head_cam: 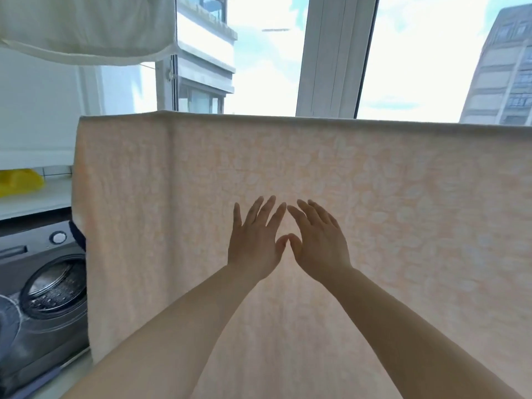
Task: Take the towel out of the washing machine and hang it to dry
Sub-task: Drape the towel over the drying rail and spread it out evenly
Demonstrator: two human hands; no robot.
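With the towel (288, 174) already draped, my left hand (254, 240) and right hand (319, 243) lie flat, thumbs touching, so I'd smooth outward next.

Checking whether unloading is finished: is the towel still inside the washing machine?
No, the towel hangs spread before the window, outside the washing machine.

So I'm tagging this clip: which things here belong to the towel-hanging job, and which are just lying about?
Job: towel, hung up; washer, door open; left hand and right hand, flat against the towel.

Lying about: white cloth overhead; yellow item on the counter.
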